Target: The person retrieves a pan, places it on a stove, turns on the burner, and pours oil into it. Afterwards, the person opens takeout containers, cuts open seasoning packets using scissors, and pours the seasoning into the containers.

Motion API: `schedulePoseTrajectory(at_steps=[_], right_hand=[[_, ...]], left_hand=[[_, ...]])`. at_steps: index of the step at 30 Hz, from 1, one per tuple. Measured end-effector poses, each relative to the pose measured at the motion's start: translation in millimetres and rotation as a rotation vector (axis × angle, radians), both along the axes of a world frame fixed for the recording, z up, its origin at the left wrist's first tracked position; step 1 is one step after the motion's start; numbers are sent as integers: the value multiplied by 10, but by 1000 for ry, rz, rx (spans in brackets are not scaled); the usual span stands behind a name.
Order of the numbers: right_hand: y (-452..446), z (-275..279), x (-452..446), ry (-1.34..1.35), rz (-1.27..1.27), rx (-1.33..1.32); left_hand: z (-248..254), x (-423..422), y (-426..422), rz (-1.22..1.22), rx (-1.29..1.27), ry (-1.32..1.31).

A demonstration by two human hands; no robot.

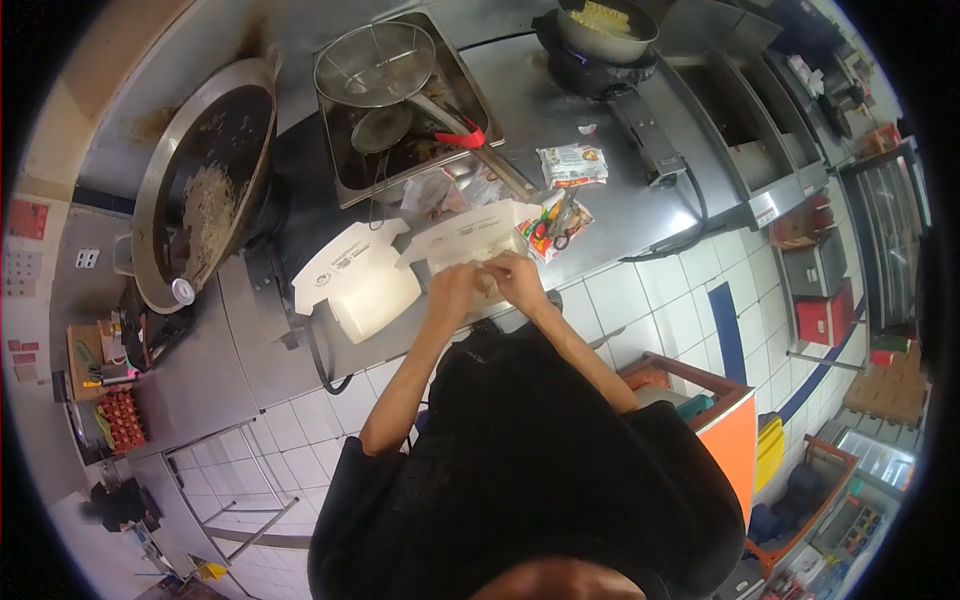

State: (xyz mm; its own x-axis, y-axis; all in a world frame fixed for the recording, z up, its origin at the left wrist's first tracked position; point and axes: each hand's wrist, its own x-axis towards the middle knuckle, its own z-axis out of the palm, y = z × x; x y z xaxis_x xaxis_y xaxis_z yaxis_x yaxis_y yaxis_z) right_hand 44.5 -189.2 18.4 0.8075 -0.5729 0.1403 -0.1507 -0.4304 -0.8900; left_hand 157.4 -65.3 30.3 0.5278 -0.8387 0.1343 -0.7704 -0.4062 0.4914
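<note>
Both hands meet over an open white takeaway box (468, 233) at the counter's front edge. My left hand (453, 290) is on its left side, fingers bent together. Close beside it, my right hand (518, 280) has its fingers pinched. A small brownish thing shows between the two hands, too small to make out. Just left stands a second open white box (372, 295). Right of the hands lie a red and green packet (572, 243) and scissors (562, 226), with a white packet (573, 165) behind them.
A large wok (215, 190) with food is at the left. A metal tray (345, 180) holds a wire strainer (376, 62) and a red-banded handle. At the back right, a pan (615, 42) with noodles sits on a burner. An orange panel (728, 450) stands at the right.
</note>
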Motion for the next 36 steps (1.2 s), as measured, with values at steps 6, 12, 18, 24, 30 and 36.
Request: schedulePoseTrajectory(at_steps=[6, 12, 18, 24, 30, 36], right_hand=[[-18, -88, 22, 32, -4, 77], [-53, 37, 55, 74, -5, -22], [-32, 131, 44, 110, 12, -48], [-48, 86, 59, 166, 68, -124], [-44, 148, 80, 131, 12, -148], [-76, 75, 112, 208, 37, -160]], left_hand=[[192, -2, -4, -68, 72, 33], [120, 27, -64, -17, -263, -120], [86, 87, -44, -78, -37, 70], [63, 38, -74, -79, 102, 21], [99, 0, -70, -21, -283, -55], [70, -4, -4, -109, 54, 116]])
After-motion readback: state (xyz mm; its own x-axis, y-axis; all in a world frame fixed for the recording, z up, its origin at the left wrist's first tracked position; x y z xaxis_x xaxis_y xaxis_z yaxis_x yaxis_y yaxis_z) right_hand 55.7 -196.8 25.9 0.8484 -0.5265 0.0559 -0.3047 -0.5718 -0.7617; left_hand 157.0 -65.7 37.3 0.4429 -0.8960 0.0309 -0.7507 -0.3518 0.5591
